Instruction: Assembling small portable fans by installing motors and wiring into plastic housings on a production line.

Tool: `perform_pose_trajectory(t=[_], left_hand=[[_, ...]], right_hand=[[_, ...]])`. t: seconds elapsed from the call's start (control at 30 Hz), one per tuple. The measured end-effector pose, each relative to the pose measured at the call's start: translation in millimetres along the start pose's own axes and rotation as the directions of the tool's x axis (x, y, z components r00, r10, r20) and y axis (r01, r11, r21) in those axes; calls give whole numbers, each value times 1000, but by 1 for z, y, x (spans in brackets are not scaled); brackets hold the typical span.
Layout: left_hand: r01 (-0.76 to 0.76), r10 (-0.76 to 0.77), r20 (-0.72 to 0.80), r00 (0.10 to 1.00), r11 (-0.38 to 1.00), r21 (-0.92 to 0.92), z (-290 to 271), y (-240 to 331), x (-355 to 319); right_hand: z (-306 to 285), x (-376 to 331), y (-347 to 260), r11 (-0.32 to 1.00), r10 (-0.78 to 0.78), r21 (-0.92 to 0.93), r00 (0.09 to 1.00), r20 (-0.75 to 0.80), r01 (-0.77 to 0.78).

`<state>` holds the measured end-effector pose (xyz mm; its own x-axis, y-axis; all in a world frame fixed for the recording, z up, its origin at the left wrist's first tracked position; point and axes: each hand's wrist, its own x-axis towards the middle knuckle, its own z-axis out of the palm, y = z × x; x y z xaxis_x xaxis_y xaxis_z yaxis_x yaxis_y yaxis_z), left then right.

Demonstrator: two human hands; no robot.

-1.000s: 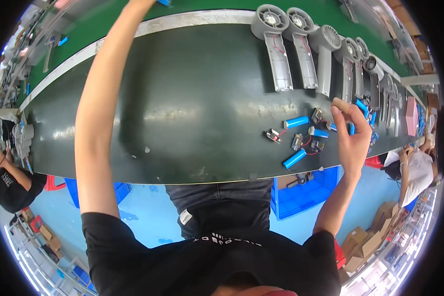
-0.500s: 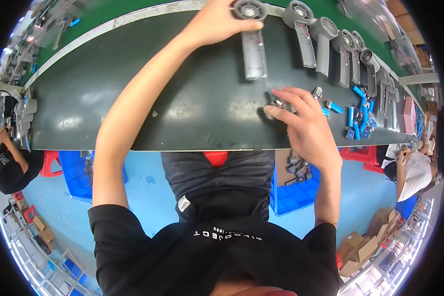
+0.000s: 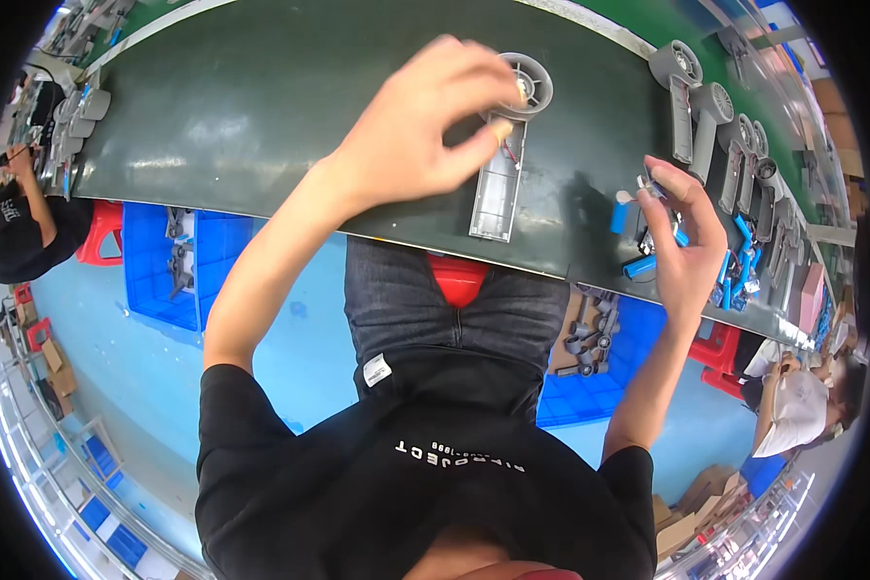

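Note:
A grey handheld fan housing (image 3: 496,203) lies on the dark tabletop in front of me. Its handle is open toward me and its round head points away; thin red wires show near the neck. My left hand (image 3: 435,126) is over the left side of the head, blurred, thumb and fingers apart, and hides part of the ring. To the right, my right hand (image 3: 688,222) pinches a small circuit board (image 3: 646,184) between thumb and fingers. A blue battery (image 3: 619,217) shows just below it; whether it is joined to the board I cannot tell.
Several grey fan housings (image 3: 710,116) line the table's right side. Blue batteries (image 3: 741,266) lie in a pile nearer me, with a pink box (image 3: 812,295) beyond. Blue crates (image 3: 159,280) holding grey parts stand below the table edge. Other people sit at far left and right.
The fan housing has come nearer to me and now lies on the table, my left hand loosened at its head. My right hand has moved right and lifted the small board.

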<state>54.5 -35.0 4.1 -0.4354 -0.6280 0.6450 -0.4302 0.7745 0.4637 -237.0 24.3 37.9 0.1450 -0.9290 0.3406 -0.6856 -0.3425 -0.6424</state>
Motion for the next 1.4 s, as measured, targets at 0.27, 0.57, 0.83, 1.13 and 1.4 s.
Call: perform_pose_trajectory(t=[0.27, 0.57, 0.83, 1.13, 1.4], left_hand=[[-74, 29, 285, 958, 986, 149, 15, 26, -3], [85, -85, 125, 989, 996, 7, 18, 21, -11], [56, -53, 112, 992, 998, -24, 21, 22, -14], [81, -81, 144, 986, 997, 5, 24, 31, -4], [139, -135, 124, 983, 990, -31, 23, 26, -8]], right_hand=[[42, -1, -19, 902, 234, 331, 958, 167, -278], [72, 12, -33, 949, 176, 220, 957, 231, -227], [76, 19, -34, 980, -118, -147, 985, 124, 135], [67, 19, -38, 989, -47, -135, 989, 142, 67], [68, 24, -44, 987, 157, 0, 960, 231, -161]])
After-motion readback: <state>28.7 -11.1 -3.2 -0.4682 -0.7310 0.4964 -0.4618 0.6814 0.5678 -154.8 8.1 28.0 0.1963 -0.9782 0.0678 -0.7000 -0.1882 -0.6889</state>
